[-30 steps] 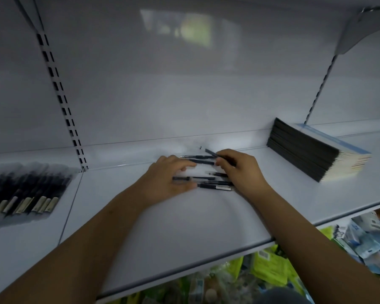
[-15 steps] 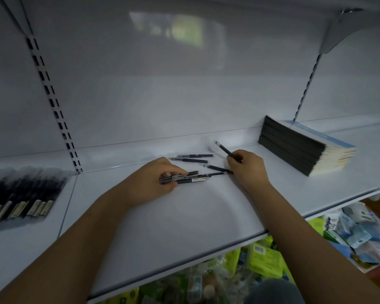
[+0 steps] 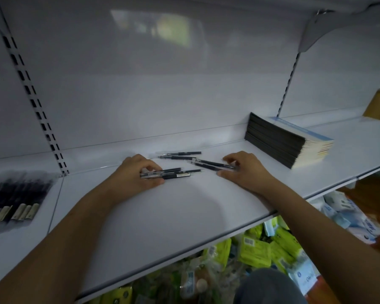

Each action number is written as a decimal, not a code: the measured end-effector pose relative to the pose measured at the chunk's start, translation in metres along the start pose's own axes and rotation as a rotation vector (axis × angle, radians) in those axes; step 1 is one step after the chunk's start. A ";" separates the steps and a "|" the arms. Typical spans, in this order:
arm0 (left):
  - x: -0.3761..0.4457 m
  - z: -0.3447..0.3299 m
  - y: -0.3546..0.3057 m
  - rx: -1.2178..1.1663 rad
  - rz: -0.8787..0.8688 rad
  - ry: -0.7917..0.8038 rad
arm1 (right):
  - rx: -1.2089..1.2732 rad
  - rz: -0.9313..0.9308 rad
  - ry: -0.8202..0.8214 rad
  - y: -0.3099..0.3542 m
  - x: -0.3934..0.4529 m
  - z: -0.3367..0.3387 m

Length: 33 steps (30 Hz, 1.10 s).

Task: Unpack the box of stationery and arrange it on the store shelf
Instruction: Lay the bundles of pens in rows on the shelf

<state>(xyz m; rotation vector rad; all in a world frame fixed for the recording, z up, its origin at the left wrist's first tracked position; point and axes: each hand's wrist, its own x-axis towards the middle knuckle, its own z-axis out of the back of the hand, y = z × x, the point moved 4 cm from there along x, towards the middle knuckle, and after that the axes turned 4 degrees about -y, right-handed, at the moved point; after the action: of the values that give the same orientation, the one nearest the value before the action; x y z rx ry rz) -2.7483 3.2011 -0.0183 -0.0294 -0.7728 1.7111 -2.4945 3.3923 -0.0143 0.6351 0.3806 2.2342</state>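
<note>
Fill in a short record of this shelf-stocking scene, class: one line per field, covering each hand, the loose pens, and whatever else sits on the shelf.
left hand: grips a bunch of black pens lying on the shelf
right hand: pinches one or two pens by their right end
loose pens: two lie apart, nearer the back wall
notebooks: one stack at right
packaged pens: a row at far left

Smooth, faintly glossy white metal shelf [image 3: 162,216] — dark plastic pens [image 3: 173,174] (shiny barrels), paper notebooks [image 3: 287,142].
</note>
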 end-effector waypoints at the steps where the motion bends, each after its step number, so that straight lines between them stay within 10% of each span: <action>1: -0.001 0.001 -0.001 -0.008 0.009 -0.007 | -0.045 -0.003 -0.018 -0.003 -0.001 -0.001; 11: -0.006 0.002 -0.007 -0.059 0.088 -0.057 | 0.002 0.129 -0.115 0.006 -0.011 0.002; 21: -0.006 -0.006 -0.031 0.410 0.029 -0.001 | -0.141 0.148 -0.037 0.012 -0.014 -0.005; 27: -0.008 0.003 -0.037 -0.004 0.079 -0.065 | -0.145 0.144 -0.100 0.018 -0.018 -0.001; 33: -0.001 -0.005 -0.037 -0.629 0.236 -0.096 | 0.894 -0.131 -0.024 0.076 -0.004 -0.008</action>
<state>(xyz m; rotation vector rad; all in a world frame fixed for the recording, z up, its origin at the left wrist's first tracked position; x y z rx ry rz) -2.7145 3.2057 -0.0038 -0.4889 -1.3986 1.6300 -2.5417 3.3384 0.0119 1.0400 1.3950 1.8545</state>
